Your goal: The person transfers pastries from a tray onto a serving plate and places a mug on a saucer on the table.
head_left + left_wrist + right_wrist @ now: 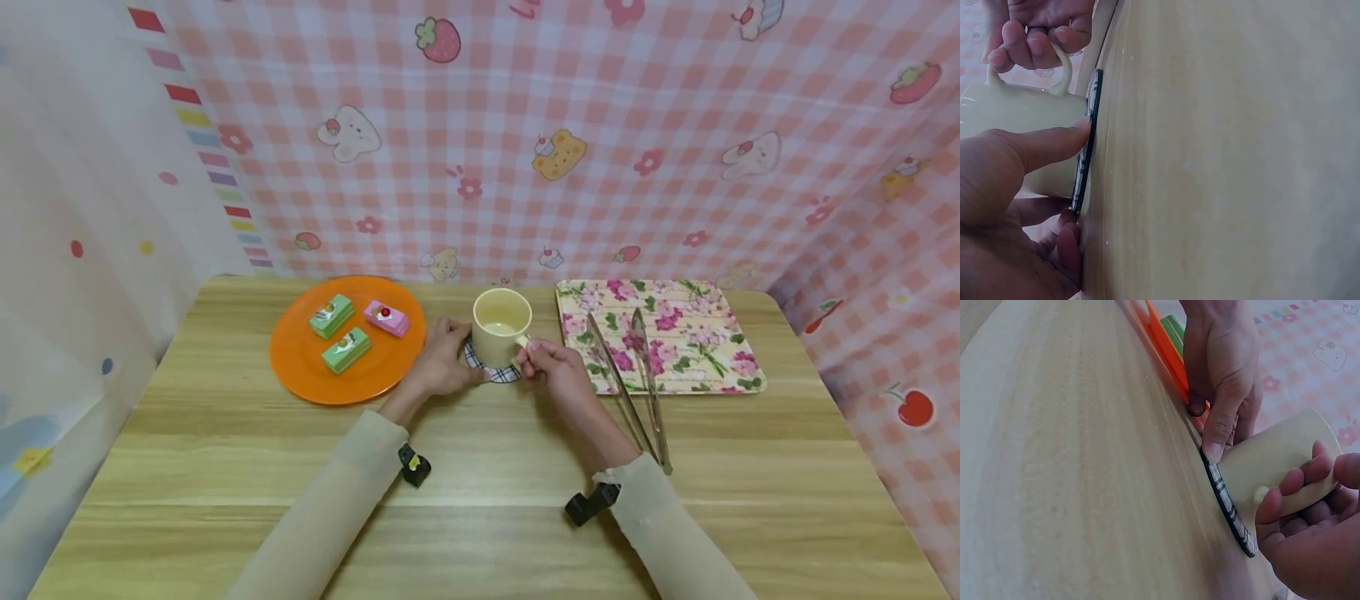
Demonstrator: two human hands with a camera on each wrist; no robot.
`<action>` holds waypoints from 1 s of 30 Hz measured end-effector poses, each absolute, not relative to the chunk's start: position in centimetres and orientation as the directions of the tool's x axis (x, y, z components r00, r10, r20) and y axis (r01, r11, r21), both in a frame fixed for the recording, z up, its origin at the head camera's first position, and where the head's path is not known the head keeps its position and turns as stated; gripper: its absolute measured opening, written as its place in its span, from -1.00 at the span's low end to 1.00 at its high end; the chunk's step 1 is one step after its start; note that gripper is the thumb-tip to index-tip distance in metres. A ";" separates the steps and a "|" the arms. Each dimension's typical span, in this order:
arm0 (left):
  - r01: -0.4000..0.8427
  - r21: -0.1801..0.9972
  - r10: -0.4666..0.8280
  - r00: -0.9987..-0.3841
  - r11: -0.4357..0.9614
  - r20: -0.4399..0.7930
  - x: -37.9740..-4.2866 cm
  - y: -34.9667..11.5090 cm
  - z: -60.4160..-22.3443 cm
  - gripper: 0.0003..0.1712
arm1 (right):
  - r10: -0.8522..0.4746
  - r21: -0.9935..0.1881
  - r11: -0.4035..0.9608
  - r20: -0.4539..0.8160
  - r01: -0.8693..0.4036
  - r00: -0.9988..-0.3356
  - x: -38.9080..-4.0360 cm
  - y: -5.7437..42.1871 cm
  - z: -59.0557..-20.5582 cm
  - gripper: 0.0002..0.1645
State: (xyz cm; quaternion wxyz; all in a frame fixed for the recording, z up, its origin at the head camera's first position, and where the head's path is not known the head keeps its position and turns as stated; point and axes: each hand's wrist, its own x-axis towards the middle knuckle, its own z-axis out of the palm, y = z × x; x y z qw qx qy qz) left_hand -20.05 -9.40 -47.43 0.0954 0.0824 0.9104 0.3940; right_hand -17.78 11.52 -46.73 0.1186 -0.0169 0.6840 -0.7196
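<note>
A cream mug [498,333] stands upright on a round plaid coaster [501,375] in the middle of the table. My right hand [557,372] grips the mug's handle, its fingers curled through it in the right wrist view. From the other side, my left hand [444,360] holds the coaster by its edge. The left thumb [1054,147] lies on the coaster's top at the rim, close to the mug's base, with the other fingers around the far side. Inside, the mug shows no contents that I can make out.
An orange plate [300,375] with two green cake slices [332,317] and a pink one [387,317] lies left of my left hand. To the right is a floral tray [720,333]. Metal tongs [652,400] rest across its front edge, beside my right forearm. A checked curtain [480,125] hangs behind.
</note>
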 end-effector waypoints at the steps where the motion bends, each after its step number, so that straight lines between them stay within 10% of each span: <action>1: 0.077 0.734 0.229 -0.967 0.675 -0.109 -20.1 -9.3 -47.4 -0.01 | -0.197 -0.988 -0.031 -0.141 0.150 -0.970 -17.8 11.6 -46.7 -0.62; 30: 0.021 0.785 0.215 -0.966 0.619 -0.144 -15.7 -12.0 -46.3 -0.22 | -0.197 -0.893 0.450 -0.101 0.001 -0.975 -17.0 17.8 -43.1 -0.75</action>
